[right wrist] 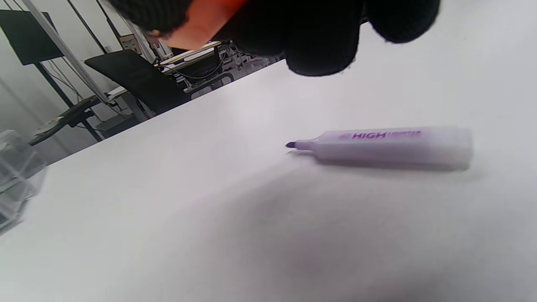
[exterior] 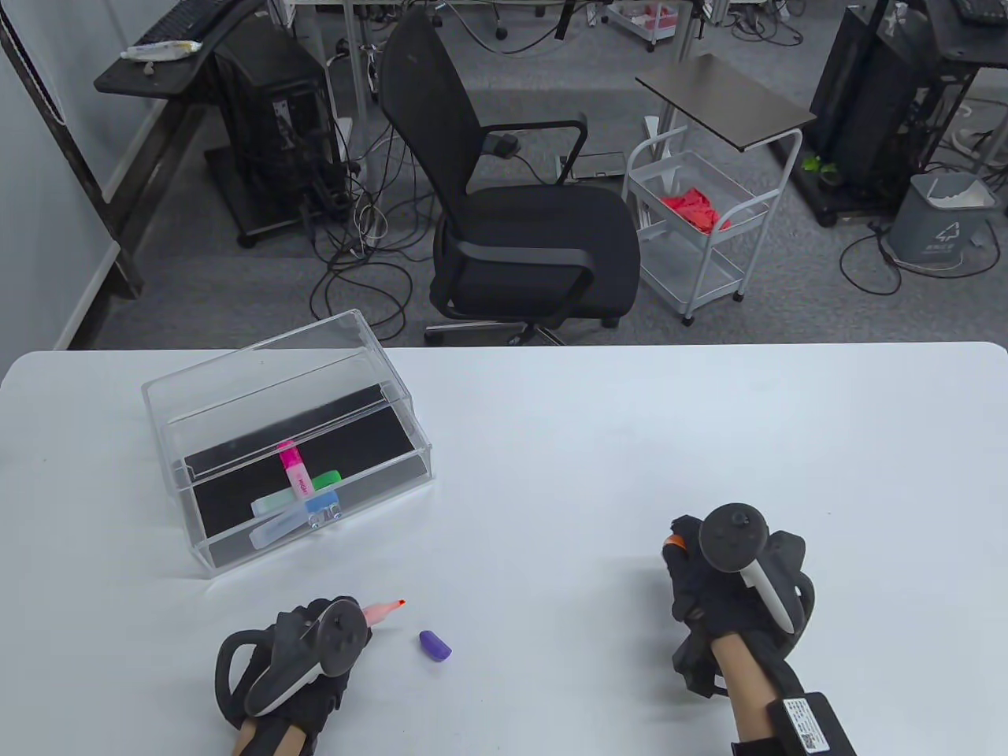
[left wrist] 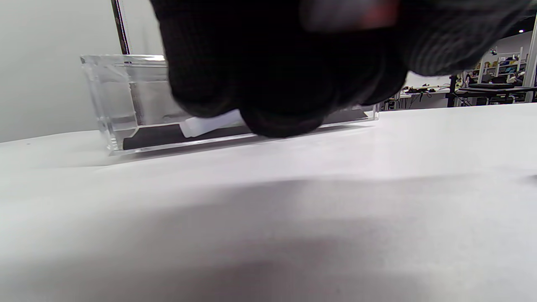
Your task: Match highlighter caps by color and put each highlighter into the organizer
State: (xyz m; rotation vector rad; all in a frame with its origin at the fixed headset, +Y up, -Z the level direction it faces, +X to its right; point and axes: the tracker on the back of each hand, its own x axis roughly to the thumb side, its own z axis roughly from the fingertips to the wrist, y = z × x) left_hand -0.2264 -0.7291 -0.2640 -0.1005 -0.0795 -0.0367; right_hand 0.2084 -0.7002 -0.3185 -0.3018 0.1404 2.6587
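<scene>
My left hand [exterior: 344, 624] grips an uncapped orange highlighter [exterior: 384, 609], its tip pointing right over the table. A loose purple cap [exterior: 435, 645] lies just right of that tip. My right hand [exterior: 683, 563] holds an orange cap [exterior: 674, 541] [right wrist: 201, 21] between curled fingers. Under the right hand, an uncapped purple highlighter [right wrist: 390, 144] lies on the table, seen only in the right wrist view. The clear organizer [exterior: 236, 378] [left wrist: 113, 96] stands at the left, with pink [exterior: 293, 471], green [exterior: 323, 479] and blue [exterior: 319, 504] capped highlighters inside.
The white table [exterior: 630, 441] stretches between the two hands and out to the right. Beyond its far edge stand a black office chair [exterior: 535, 236] and a white wire cart [exterior: 693, 228].
</scene>
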